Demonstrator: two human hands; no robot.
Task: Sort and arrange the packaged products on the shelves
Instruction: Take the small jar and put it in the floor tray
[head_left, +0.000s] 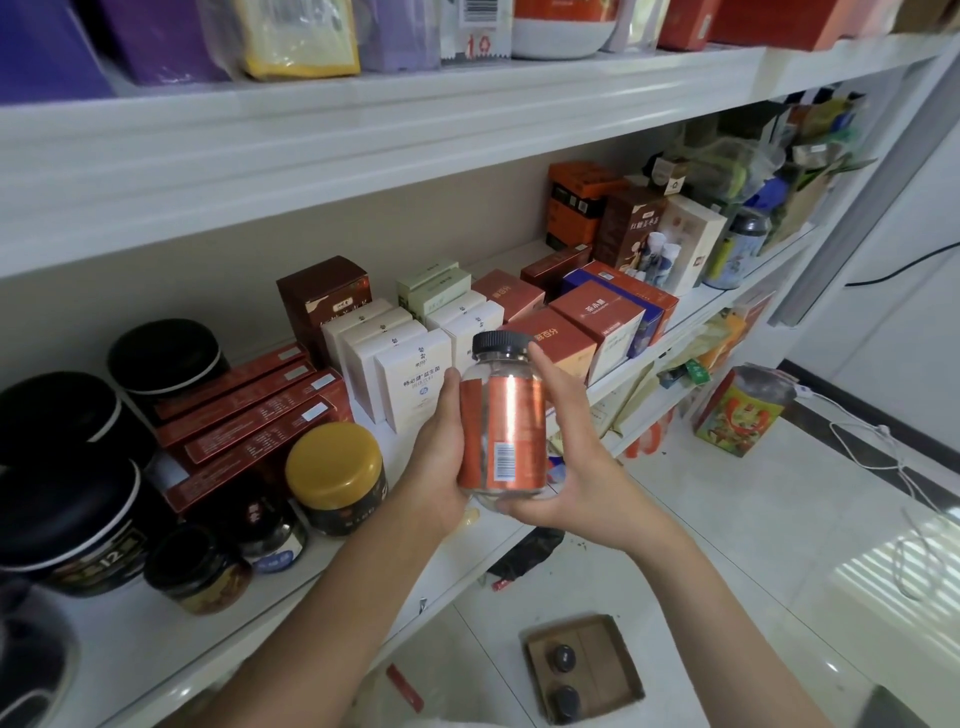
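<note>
Holding bottle (501, 415) upright, barcode toward me, I judge for sorting | left hand (440, 449) grips side | right hand (569, 470) cups base | shelf (135, 654) slot undecided

The clear plastic bottle (492, 372) is smooth and see-through. Its glossy, metallic-looking orange-red label (511, 415) catches a bright streak of light, and its black plastic cap (501, 343) is matt and ribbed round the edge. The white cardboard boxes (410, 379) look matt and smooth, the long red cardboard boxes (249, 410) faintly satin. The mustard-yellow plastic lid (332, 460) of a dark jar shines. The round black canisters (166, 353) have dull matt tops. The white shelf (156, 649) is smooth and lightly glossy. The pale floor tiles (779, 545) are polished and reflective; the brown cardboard tray (597, 654) is rough and matt.
</note>
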